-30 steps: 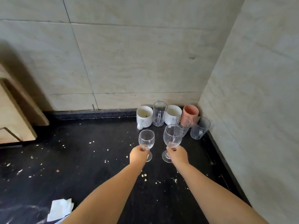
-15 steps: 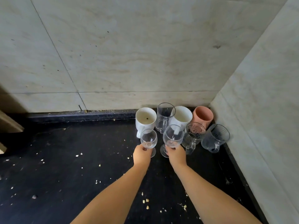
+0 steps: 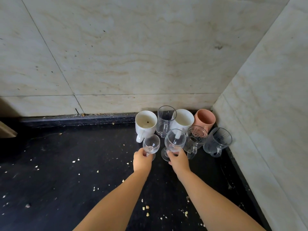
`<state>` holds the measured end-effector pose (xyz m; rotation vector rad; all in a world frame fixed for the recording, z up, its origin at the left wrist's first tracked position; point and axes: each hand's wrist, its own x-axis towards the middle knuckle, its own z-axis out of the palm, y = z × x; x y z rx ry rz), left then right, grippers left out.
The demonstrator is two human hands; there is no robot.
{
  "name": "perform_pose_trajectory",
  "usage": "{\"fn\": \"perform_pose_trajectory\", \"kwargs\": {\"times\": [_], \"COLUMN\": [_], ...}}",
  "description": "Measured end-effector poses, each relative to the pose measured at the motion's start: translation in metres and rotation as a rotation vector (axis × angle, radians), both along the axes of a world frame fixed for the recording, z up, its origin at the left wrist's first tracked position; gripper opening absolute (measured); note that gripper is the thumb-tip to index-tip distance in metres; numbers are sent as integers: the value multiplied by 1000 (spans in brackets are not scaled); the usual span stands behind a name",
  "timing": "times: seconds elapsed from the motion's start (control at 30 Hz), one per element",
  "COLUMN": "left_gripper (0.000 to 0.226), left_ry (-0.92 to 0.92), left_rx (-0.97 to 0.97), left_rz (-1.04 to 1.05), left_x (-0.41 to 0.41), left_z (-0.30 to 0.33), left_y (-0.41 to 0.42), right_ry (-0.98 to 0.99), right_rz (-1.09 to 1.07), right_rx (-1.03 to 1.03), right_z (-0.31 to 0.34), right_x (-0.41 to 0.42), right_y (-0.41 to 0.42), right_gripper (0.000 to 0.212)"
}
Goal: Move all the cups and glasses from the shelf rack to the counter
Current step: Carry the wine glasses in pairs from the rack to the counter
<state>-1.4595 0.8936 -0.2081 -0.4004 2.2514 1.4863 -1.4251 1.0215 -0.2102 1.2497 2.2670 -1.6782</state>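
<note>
- Stemware first: the small wine glass [image 3: 151, 144] and the larger wine glass [image 3: 175, 141] are both clear, round-bowled and hold no liquid; the larger one's foot shows on the counter [image 3: 70, 172], while the smaller one's foot is mostly hidden behind the hand.
- Left hand [image 3: 142, 161] has its fingers curled around the stem of the small wine glass; right hand [image 3: 179, 161] grips the stem of the larger one the same way.
- Both glasses stand upright, stems vertical, mouths up, just in front of the cluster in the corner.
- Behind them stand a white mug [image 3: 145, 125], a tall glass mug [image 3: 165, 121], a second white mug [image 3: 183, 120] and a pink cup [image 3: 204, 118], tipped so its mouth faces the camera.
- To the right sit a patterned glass mug [image 3: 195, 140] and a ribbed glass mug [image 3: 217, 141], handles toward the viewer.
- The counter is black stone, littered with pale crumbs.
- Beige marble walls [image 3: 133, 55] meet at the right-hand corner.
</note>
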Motion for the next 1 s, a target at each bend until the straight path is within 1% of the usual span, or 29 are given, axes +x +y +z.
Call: {"fn": "perform_pose_trajectory", "kwargs": {"times": [0.13, 0.2, 0.3, 0.33, 0.4, 0.47, 0.53, 0.67, 0.77, 0.87, 1.0], "left_gripper": [23, 27, 31, 32, 32, 34, 35, 35, 36, 36, 37], "left_ry": [6, 22, 118, 159, 189, 185, 202, 303, 341, 379, 395], "left_rx": [-85, -171, -366, -429, -505, -535, -576, -727, -816, -858, -927], "left_rz": [-41, -147, -382, -449, -513, -498, -493, -471, -456, -432, -371], "left_x": [12, 23, 46, 55, 79, 111, 125, 193, 249, 286, 340], "left_z": [2, 5, 11, 13, 20, 35, 40, 64, 78, 91, 108], "left_y": [-12, -19, -29, -31, -32, -33, -32, -47, -70, -92, -134], "right_ry": [-56, -127, -192, -201, -206, -188, -188, -140, -69, 9, 103], "right_rz": [109, 305, 646, 726, 832, 909, 938, 999, 1037, 1076, 1190], "right_rx": [103, 246, 501, 569, 688, 802, 871, 1027, 1084, 1100, 1133], "right_z": [8, 17, 28, 31, 40, 53, 58, 75, 89, 100, 115], "right_x": [18, 33, 60, 68, 89, 117, 128, 184, 232, 262, 294], "right_y": [2, 1, -3, -4, -7, -10, -12, -19, -33, -54, -105], "right_gripper": [40, 44, 47, 47, 46, 46, 46, 45, 44, 43, 42]}}
